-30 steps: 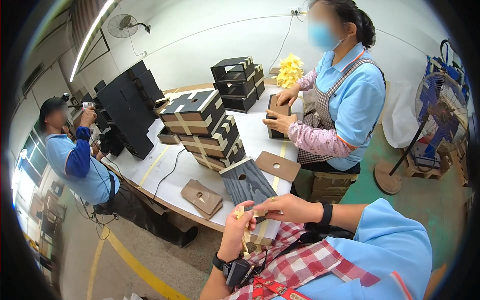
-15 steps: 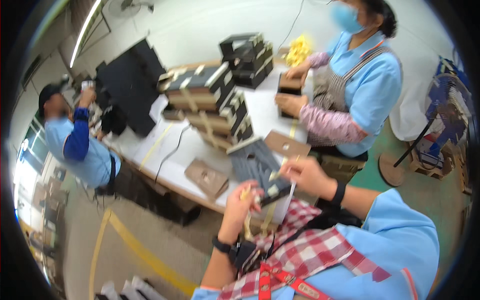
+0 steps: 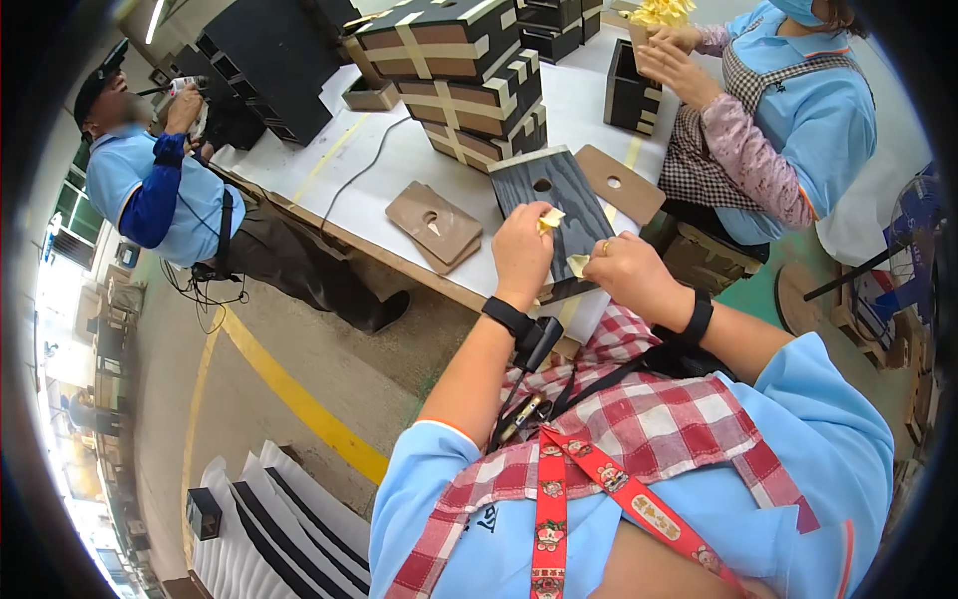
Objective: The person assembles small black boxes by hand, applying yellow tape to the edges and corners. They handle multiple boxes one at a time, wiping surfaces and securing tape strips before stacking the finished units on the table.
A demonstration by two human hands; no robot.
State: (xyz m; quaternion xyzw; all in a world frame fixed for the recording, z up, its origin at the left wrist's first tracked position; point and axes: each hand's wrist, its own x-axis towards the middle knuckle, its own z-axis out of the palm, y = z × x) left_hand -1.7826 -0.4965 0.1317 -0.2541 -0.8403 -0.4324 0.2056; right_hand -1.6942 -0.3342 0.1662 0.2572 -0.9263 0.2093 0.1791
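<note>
A dark box (image 3: 572,183) with a wood-grain top and a round hole lies at the table's near edge, in front of me. Over its left side, my left hand (image 3: 523,252) is closed, with a crumpled piece of pale yellow masking tape (image 3: 550,220) at its fingertips. On the right, my right hand (image 3: 631,271) pinches a short strip of masking tape (image 3: 578,265) by the box's near end. Both hands partly cover the near part of the box. Brown panels (image 3: 435,222) with a hole lie stacked to its left, and another brown panel (image 3: 621,185) to its right.
Taped boxes (image 3: 451,85) stand piled behind my box. At the right, a co-worker handles a dark box (image 3: 633,92) beside yellow tape scraps (image 3: 663,12). Across the table at the left, another co-worker holds a power tool (image 3: 186,86). A black cable (image 3: 349,182) crosses the white tabletop (image 3: 334,158).
My view has shifted, so the table sits higher. Both hands stay at the box, still holding tape. The right co-worker's hands have moved from the box top toward the yellow scraps.
</note>
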